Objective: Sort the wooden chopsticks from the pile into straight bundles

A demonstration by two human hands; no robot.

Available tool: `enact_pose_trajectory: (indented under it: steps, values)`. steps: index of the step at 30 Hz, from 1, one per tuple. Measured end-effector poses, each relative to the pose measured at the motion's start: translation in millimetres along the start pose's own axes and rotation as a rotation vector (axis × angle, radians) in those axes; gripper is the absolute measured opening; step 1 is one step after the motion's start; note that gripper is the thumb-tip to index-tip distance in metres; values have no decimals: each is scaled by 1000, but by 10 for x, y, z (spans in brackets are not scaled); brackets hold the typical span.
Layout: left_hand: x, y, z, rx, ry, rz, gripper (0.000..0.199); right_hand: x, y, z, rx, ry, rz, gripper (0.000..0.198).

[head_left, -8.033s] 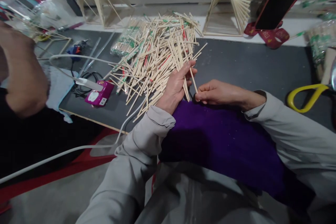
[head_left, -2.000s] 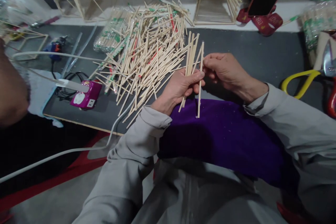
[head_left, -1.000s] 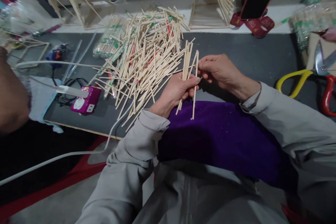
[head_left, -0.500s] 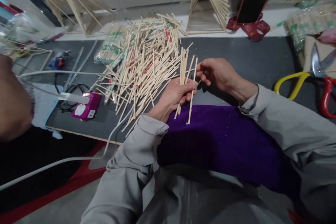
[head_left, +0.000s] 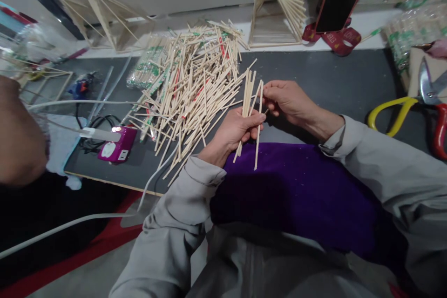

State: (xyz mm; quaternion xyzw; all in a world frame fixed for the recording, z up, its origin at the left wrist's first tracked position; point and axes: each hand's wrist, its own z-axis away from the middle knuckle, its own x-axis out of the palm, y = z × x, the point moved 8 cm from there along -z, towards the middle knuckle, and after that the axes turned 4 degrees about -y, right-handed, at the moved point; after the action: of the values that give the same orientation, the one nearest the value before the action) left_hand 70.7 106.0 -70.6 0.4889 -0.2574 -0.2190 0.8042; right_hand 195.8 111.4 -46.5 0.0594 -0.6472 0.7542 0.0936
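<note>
A small bunch of pale wooden chopsticks is pinched in my left hand, its upper ends fanned slightly apart. One single chopstick stands away from the bunch, passing by my left thumb and hanging over the purple cloth on my lap. My right hand is curled, with thumb and forefinger at that chopstick's upper part; the inner fingers are partly hidden. Just left of my hands, a large heap of loose chopsticks covers the dark table.
Yellow-and-red-handled scissors lie at right near wrapped chopstick packs. A twisted stick model and a dark upright panel stand behind. At left are a purple power adapter, a white cable and another person's arm.
The view has shifted slightly. The bunch in my left hand has tilted a little to the right, its top closer to the single chopstick. My right hand stays beside it.
</note>
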Motion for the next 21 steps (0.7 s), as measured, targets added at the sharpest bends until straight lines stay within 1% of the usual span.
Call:
enact_pose_trajectory:
  steps: [2, 4, 6, 8, 12, 15, 18, 21]
  values:
    - [24, 3, 0, 14, -60, 12, 25, 38, 13, 13, 19, -32, -55, 16]
    - [23, 34, 4, 52, -103, 43, 26, 93, 35, 35, 51, -94, -101, 15]
    - [-17, 86, 8, 100, -104, 78, 26, 131, 54, 58, 74, -142, -130, 13]
    - [-79, 133, 6, 139, -74, 93, 25, 139, 61, 70, 70, -160, -145, 12]
    - [-190, 122, -29, 118, -18, 68, 29, 128, 65, 69, 48, -166, -158, 21]
    - [-236, 87, -56, 94, 0, 57, 31, 86, 84, 66, 53, -127, -153, 25]
    - [-244, 69, -65, 87, 1, 77, 28, 49, 124, 60, 86, -96, -159, 19]
    - [-208, 54, -68, 73, -24, 99, 28, 30, 162, 41, 128, -74, -155, 7]
